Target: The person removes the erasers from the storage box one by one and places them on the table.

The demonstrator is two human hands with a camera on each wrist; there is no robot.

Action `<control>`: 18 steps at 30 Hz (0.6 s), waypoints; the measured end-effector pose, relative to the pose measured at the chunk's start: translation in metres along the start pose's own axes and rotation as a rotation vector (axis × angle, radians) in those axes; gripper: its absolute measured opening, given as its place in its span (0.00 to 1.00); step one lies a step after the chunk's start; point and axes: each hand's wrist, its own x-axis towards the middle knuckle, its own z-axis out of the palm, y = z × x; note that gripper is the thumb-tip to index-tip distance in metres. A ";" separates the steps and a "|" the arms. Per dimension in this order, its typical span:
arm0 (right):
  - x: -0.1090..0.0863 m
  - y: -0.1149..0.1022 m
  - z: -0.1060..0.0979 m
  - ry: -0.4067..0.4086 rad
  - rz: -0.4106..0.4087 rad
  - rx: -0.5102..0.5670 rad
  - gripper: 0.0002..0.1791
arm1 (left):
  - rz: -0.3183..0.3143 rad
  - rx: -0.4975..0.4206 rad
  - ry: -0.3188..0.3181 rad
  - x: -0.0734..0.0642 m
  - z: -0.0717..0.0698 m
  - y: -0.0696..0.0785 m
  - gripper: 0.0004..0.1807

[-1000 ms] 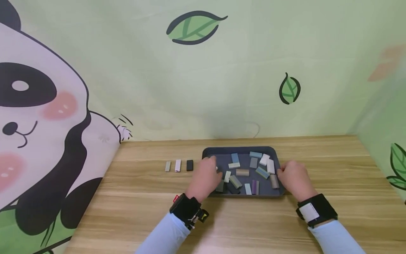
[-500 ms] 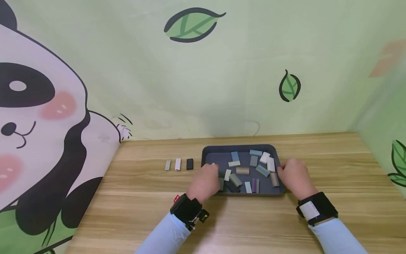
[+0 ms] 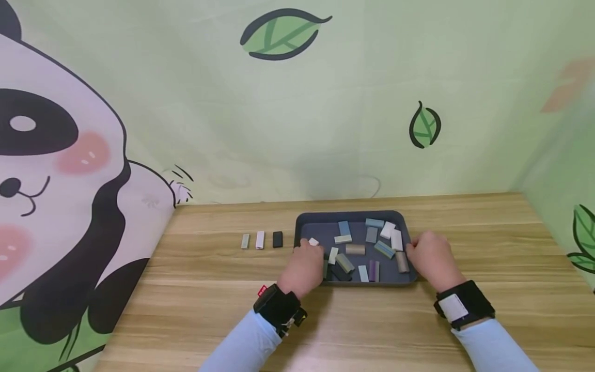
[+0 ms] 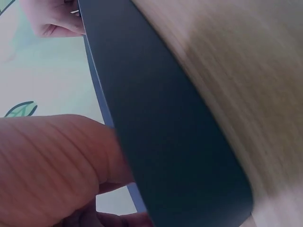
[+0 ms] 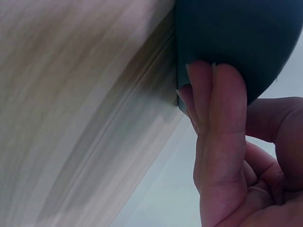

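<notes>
A dark shallow tray (image 3: 353, 284) holds several small blocks in white, blue, grey, brown, green and purple. My left hand (image 3: 301, 268) is over the tray's left part. A white block (image 3: 313, 241) shows at its fingertips; whether it is gripped is hidden. In the left wrist view the tray's outer wall (image 4: 161, 109) hides the fingertips. My right hand (image 3: 431, 261) holds the tray's right rim; in the right wrist view the fingers (image 5: 227, 118) lie along the outer wall, the thumb on the other side.
Left of the tray, a grey-green block (image 3: 245, 241), a white block (image 3: 260, 240) and a black block (image 3: 277, 239) stand in a row on the wooden table (image 3: 200, 279). Behind the table hangs a pale green backdrop (image 3: 209, 103) with panda and leaf drawings.
My left hand's fingers have drawn back toward the front and shifted slightly. The white block at its fingertips now shows more. My right hand stays at the tray's right rim.
</notes>
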 end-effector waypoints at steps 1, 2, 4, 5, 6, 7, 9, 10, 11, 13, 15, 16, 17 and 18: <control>0.000 0.000 0.000 -0.003 0.004 0.002 0.16 | -0.001 -0.008 -0.004 0.000 0.000 0.000 0.11; 0.000 -0.001 0.000 -0.007 0.007 0.002 0.15 | 0.001 -0.007 -0.002 0.001 0.001 -0.001 0.10; 0.000 -0.001 0.000 -0.014 0.015 0.003 0.15 | 0.003 -0.019 0.009 0.002 0.003 -0.002 0.10; 0.000 -0.002 0.000 -0.019 0.018 0.004 0.14 | 0.005 -0.025 0.017 0.002 0.004 -0.002 0.10; 0.000 -0.002 0.000 -0.021 0.022 0.003 0.14 | 0.008 -0.031 0.025 0.002 0.004 -0.003 0.10; 0.000 -0.002 0.000 -0.022 0.024 0.001 0.14 | 0.010 -0.038 0.033 0.003 0.005 -0.004 0.10; 0.000 -0.002 0.000 -0.023 0.025 -0.003 0.14 | 0.018 -0.044 0.048 0.003 0.007 -0.005 0.10; 0.000 -0.002 0.000 -0.021 0.023 -0.005 0.14 | 0.025 -0.038 0.056 0.003 0.007 -0.005 0.10; 0.000 -0.002 0.000 -0.017 0.019 -0.008 0.14 | 0.030 -0.037 0.063 0.003 0.007 -0.006 0.10; 0.000 -0.002 0.000 -0.013 0.012 -0.012 0.14 | 0.036 -0.053 0.077 0.002 0.007 -0.007 0.10; 0.000 -0.002 0.000 -0.011 0.008 -0.012 0.13 | 0.041 -0.076 0.099 0.001 0.004 -0.009 0.11; 0.000 -0.002 0.000 -0.010 0.007 -0.012 0.13 | 0.039 -0.095 0.111 0.001 0.003 -0.009 0.12; 0.000 -0.002 0.001 -0.010 0.007 -0.012 0.13 | 0.040 -0.119 0.119 0.001 0.001 -0.010 0.12; 0.000 -0.002 0.001 -0.011 0.007 -0.010 0.13 | 0.041 -0.147 0.129 0.001 -0.001 -0.011 0.13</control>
